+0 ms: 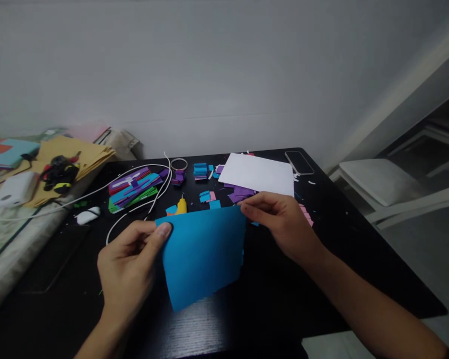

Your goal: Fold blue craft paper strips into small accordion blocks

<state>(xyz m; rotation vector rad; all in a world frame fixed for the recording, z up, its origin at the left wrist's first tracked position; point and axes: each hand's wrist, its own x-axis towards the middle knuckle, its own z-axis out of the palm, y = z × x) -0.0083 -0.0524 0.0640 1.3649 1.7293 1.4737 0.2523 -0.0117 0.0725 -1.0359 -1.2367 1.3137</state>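
A blue sheet of paper [205, 254] hangs upright above the black table, held by its two upper corners. My left hand [129, 264] pinches the top left corner, thumb on the near side. At the top right corner, my right hand [280, 219] grips the sheet between thumb and fingers. Behind the paper's top edge pokes the yellow body of a tool with a thin tip [181, 205], its lower part hidden. Small blue and pink paper pieces [207, 196] lie just beyond, and a white sheet [258, 173] rests over purple paper pieces [240, 193] near my right hand.
Bundles of coloured paper strips [134, 188] and a looping white cable [160, 192] occupy the table's left. A tape-like ring [179, 163] stands at the back. A phone-like outline [299, 163] marks the far right corner. Brown envelopes [75, 154] pile up left; a white chair [377, 182] stands right.
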